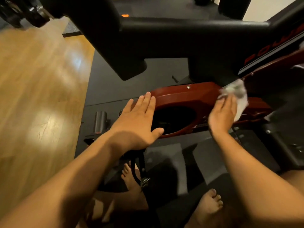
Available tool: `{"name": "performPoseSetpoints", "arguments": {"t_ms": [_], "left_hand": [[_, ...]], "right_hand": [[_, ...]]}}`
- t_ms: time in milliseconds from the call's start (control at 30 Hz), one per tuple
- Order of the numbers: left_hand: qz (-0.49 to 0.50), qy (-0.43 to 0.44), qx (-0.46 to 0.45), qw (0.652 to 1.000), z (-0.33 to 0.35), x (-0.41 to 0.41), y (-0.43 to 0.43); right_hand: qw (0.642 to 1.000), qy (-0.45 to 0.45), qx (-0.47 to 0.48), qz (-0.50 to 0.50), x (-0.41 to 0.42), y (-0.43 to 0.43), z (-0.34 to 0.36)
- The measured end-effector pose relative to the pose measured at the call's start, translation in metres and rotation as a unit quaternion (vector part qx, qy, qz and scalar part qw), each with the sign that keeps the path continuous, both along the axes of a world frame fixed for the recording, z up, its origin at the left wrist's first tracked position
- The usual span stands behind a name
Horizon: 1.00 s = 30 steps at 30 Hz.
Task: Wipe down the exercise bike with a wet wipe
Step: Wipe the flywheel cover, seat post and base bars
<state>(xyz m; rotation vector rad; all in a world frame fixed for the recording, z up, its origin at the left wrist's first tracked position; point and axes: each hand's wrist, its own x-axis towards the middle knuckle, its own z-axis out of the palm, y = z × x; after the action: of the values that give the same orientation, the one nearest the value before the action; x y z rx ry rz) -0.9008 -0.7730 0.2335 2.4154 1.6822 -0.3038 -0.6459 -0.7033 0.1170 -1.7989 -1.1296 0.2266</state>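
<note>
Dark red bike housing point(181, 97), black frame point(164, 38), whitish wet wipe point(236, 92), honey-brown wood-grain floor point(32, 79), black mat point(105, 89)

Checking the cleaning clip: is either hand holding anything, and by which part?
The right hand grips the wet wipe around its bunched middle; the left hand holds nothing.

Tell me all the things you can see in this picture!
exercise bike frame: one, black, across the top
red cover: one, dark red, middle, part of the bike
screw: one, silver, on top of the red cover
wet wipe: one, white, crumpled, at the red cover's right end
pedal strap: one, black, below the left hand
wooden floor: one, light brown, on the left
floor mat: one, black, under the bike
feet: two, bare, at the bottom
left hand: one, flat, at the red cover's left end
right hand: one, holding the wet wipe against the red cover
</note>
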Motion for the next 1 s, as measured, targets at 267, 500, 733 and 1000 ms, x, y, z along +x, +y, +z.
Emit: {"name": "performPoseSetpoints", "arguments": {"t_ms": [267, 500, 733, 1000], "left_hand": [[0.006, -0.012, -0.017, 1.0, 0.004, -0.002, 0.002], [0.004, 0.047, 0.005, 0.999, 0.003, 0.004, -0.005], [-0.017, 0.096, 0.014, 0.995, 0.003, 0.008, -0.007], [-0.008, 0.069, 0.007, 0.998, 0.002, 0.005, -0.006]], "right_hand": [[0.996, 0.079, 0.021, 0.024, -0.141, -0.034, 0.002], [0.96, -0.175, 0.016, 0.218, -0.158, -0.077, -0.07], [0.909, -0.315, 0.002, 0.274, -0.069, -0.047, -0.072], [0.889, -0.33, 0.103, 0.3, -0.123, -0.056, -0.048]]}}
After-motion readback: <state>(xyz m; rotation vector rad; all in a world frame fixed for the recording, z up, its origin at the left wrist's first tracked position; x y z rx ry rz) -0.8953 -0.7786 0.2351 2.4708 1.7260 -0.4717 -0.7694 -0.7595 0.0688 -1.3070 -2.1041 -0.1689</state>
